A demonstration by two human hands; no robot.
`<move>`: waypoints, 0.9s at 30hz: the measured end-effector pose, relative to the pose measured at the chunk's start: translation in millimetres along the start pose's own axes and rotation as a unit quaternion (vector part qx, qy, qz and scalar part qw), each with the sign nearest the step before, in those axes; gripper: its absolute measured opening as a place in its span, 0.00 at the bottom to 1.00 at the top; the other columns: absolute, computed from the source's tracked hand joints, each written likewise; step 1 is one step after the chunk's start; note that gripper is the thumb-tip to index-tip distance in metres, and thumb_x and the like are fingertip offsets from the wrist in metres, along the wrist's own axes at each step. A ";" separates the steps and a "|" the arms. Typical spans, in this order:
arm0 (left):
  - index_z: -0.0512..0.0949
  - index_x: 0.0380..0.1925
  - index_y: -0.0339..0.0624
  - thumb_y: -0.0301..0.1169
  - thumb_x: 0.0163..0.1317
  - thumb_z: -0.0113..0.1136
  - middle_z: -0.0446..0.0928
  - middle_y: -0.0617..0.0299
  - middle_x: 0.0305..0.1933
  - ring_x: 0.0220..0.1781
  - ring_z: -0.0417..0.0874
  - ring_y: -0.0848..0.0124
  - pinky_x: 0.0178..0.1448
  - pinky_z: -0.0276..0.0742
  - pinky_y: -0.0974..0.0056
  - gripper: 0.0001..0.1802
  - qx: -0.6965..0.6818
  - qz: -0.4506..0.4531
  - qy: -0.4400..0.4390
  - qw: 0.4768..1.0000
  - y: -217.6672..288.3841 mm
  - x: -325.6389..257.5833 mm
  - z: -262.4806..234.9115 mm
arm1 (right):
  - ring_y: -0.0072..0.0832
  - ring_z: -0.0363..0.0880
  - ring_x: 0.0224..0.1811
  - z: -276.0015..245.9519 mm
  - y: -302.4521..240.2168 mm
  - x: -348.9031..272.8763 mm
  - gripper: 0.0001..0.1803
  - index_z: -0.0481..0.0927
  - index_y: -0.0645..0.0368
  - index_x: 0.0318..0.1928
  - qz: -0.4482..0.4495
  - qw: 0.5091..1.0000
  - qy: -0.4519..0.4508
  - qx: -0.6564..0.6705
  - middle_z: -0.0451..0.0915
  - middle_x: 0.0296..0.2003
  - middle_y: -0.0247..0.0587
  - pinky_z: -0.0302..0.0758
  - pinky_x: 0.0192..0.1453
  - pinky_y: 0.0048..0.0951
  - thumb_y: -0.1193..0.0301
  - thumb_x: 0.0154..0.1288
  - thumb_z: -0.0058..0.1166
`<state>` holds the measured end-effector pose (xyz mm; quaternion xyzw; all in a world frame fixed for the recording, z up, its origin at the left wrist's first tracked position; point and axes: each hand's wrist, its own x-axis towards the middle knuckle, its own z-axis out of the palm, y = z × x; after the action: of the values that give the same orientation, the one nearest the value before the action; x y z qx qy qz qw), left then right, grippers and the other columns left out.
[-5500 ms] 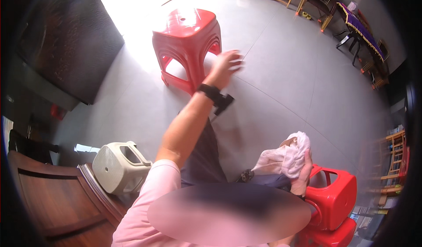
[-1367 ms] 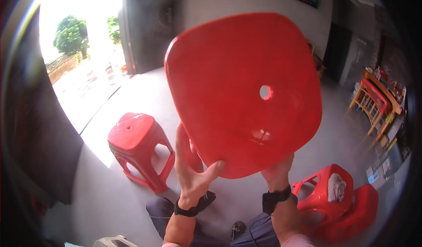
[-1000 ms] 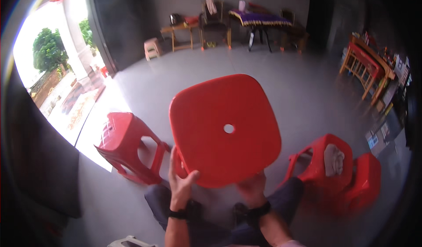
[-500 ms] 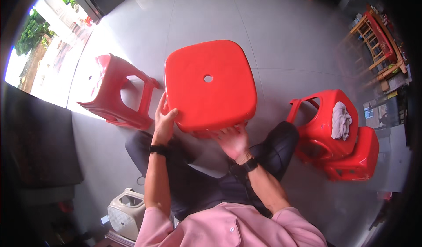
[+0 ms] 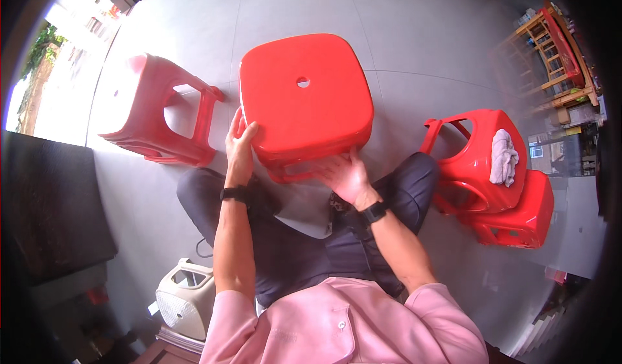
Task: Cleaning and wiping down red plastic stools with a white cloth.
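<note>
Right now a red plastic stool point(image 5: 304, 98) sits upright in front of the seated person's knees, seat up (a small round hole in its middle). Its near-left corner is gripped by the left hand point(image 5: 240, 145), fingers curled over the rim. The right hand point(image 5: 346, 175) cups the near edge from below, palm open. Another red stool point(image 5: 155, 108) lies tipped over at left; two stacked stools point(image 5: 499, 182) carry a white cloth point(image 5: 503, 156).
</note>
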<state>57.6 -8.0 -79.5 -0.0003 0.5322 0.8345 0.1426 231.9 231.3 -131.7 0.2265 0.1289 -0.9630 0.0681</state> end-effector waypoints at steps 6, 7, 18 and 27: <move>0.66 0.81 0.44 0.46 0.75 0.66 0.75 0.60 0.77 0.77 0.74 0.66 0.79 0.63 0.47 0.40 0.104 -0.025 0.093 0.990 -3.2 -4.4 -8.1 | 0.32 0.90 0.48 84.2 -120.8 -105.4 0.21 0.83 0.63 0.59 -0.043 0.940 -0.013 -0.339 0.89 0.49 0.43 0.87 0.52 0.34 0.58 0.86 0.51; 0.67 0.81 0.46 0.48 0.76 0.65 0.76 0.62 0.76 0.78 0.74 0.65 0.78 0.63 0.45 0.39 0.117 -0.037 0.114 0.986 1.4 -10.7 -10.6 | 0.30 0.89 0.48 96.3 -148.6 -126.1 0.19 0.83 0.62 0.59 -0.109 0.920 -0.029 -0.374 0.88 0.48 0.42 0.86 0.52 0.33 0.59 0.86 0.51; 0.59 0.85 0.46 0.50 0.77 0.66 0.70 0.60 0.83 0.81 0.71 0.68 0.78 0.67 0.51 0.45 0.150 -0.087 0.000 0.985 14.3 -17.8 5.4 | 0.52 0.89 0.54 15.4 -471.5 -350.1 0.22 0.89 0.60 0.54 -0.118 0.169 0.504 -0.839 0.91 0.50 0.53 0.83 0.60 0.44 0.56 0.69 0.69; 0.62 0.84 0.50 0.55 0.74 0.65 0.71 0.61 0.82 0.81 0.70 0.68 0.78 0.64 0.52 0.46 0.160 -0.068 0.015 0.985 13.7 -21.6 -1.5 | 0.47 0.87 0.57 12.1 -545.7 -409.1 0.23 0.84 0.58 0.64 -0.239 0.177 0.471 -0.830 0.89 0.53 0.49 0.79 0.64 0.44 0.59 0.77 0.59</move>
<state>74.8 -19.9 -64.7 -0.0265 0.6597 0.7269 0.1889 486.8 780.2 183.0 0.4064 0.9088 0.0271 -0.0906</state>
